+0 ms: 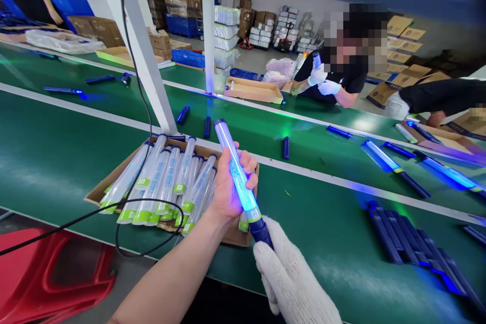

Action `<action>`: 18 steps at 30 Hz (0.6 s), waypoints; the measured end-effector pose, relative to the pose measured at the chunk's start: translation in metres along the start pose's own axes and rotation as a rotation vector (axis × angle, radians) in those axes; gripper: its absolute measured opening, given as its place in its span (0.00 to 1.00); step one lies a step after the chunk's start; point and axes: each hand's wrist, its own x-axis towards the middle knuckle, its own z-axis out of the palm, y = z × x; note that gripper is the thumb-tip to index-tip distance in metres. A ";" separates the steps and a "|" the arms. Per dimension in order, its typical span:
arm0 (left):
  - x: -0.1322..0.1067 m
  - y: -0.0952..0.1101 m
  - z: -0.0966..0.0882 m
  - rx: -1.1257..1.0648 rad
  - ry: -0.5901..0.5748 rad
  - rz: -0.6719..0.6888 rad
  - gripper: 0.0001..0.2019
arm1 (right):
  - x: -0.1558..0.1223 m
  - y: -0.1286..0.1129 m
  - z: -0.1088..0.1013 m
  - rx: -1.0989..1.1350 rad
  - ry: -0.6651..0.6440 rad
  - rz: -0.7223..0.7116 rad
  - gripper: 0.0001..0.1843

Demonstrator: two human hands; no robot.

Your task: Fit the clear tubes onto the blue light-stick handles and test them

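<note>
My left hand [231,182], bare, grips a clear light tube [236,169] glowing blue, with a green band near its lower end. My right hand [286,273], in a white knit glove, holds the dark blue handle [261,230] at that same end. Just behind them lies a cardboard tray [231,237] packed with several clear tubes [159,187] with green ends. Dark blue handles [286,148] stand apart on the green conveyor belt [311,228], and a group of them [402,238] lies to the right.
A black cable [146,106] hangs across the tray beside a white post [146,55]. A red plastic stool [49,276] sits at lower left. Beyond the belt, a co-worker's white-gloved hands [322,81] hold a tube. Another person's arm [436,98] reaches in at right. Stacked cartons fill the background.
</note>
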 end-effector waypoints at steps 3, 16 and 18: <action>-0.001 -0.004 0.008 0.058 -0.088 -0.056 0.14 | -0.001 -0.009 -0.006 -0.035 0.025 -0.022 0.18; -0.001 -0.015 0.016 -0.138 -0.174 -0.178 0.19 | -0.009 -0.006 -0.001 -0.114 0.026 -0.051 0.18; 0.000 -0.015 0.015 -0.135 -0.179 -0.191 0.19 | -0.009 -0.004 -0.002 -0.131 0.032 -0.057 0.18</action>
